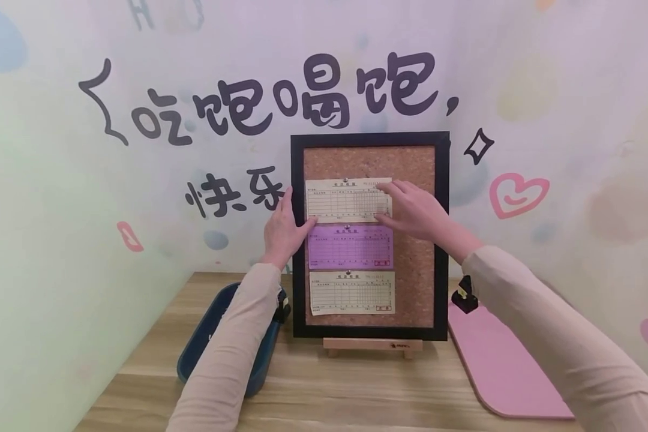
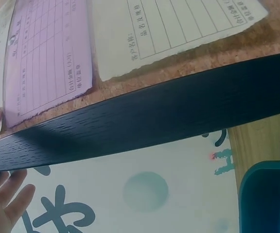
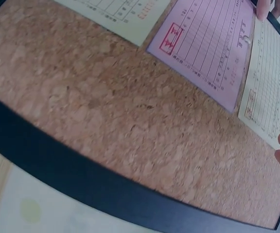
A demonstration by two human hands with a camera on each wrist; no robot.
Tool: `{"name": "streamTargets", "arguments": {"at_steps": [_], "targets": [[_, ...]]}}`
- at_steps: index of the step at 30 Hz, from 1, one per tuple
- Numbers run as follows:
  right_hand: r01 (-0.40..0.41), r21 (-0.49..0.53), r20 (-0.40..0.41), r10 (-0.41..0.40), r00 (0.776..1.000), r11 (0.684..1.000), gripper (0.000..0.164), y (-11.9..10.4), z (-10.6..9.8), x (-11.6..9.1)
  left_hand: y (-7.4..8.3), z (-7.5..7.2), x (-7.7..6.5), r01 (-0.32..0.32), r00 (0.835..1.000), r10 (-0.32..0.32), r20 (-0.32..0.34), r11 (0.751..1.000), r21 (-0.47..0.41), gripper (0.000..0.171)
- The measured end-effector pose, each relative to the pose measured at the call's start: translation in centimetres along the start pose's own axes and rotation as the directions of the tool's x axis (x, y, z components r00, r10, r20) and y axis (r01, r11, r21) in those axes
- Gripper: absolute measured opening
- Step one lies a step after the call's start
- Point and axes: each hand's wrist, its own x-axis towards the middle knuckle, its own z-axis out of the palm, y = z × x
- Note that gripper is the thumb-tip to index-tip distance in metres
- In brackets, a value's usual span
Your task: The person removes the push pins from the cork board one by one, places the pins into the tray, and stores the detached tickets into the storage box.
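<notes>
A black-framed cork board [image 1: 417, 270] stands upright on a small wooden easel [image 1: 367, 344]. Three printed receipt slips hang on it in a column: a cream upper slip [image 1: 332, 204], a purple middle slip [image 1: 337, 249] and a cream lower slip [image 1: 342, 297]. Each has a pin [image 1: 345, 180] at its top centre. My left hand [image 1: 283, 234] grips the frame's left edge, thumb in front near the upper slip's lower left corner, other fingers behind. At the upper slip's right edge, my right hand [image 1: 414, 210] rests with fingers spread along it.
On the wooden table [image 1: 302, 396], a dark blue tray [image 1: 186, 354] sits left of the board, partly behind my left sleeve. To the right lies a pink mat [image 1: 510, 372], partly covered by my right sleeve. A wall [image 1: 237, 240] with dark lettering stands close behind.
</notes>
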Motion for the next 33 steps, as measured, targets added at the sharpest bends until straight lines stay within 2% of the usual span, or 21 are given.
{"name": "streamTargets", "arguments": {"at_steps": [7, 15, 21, 33], "targets": [[-0.001, 0.048, -0.006, 0.001, 1.0, 0.999, 0.06, -0.4, 0.1, 0.7, 0.1, 0.1, 0.1, 0.001, 1.0, -0.001, -0.004, 1.0, -0.018, 0.081], [0.011, 0.101, -0.109, 0.0, 0.994, 0.995, 0.053, -0.2, 0.0, 2.2, -0.3, 0.3, 0.1, -0.002, 1.0, 0.001, -0.017, 0.998, -0.07, 0.079], [0.007, 0.116, -0.103, 0.005, 0.995, 0.993, 0.048, -0.3, 0.2, 2.8, -0.6, 0.2, 0.0, 0.03, 0.999, -0.035, -0.037, 0.993, -0.116, 0.078], [0.017, 0.143, -0.141, 0.004, 0.99, 0.99, 0.042, -0.6, 0.7, 3.7, -0.7, 0.3, -0.1, 0.018, 0.999, -0.021, -0.03, 0.994, -0.11, 0.078]]}}
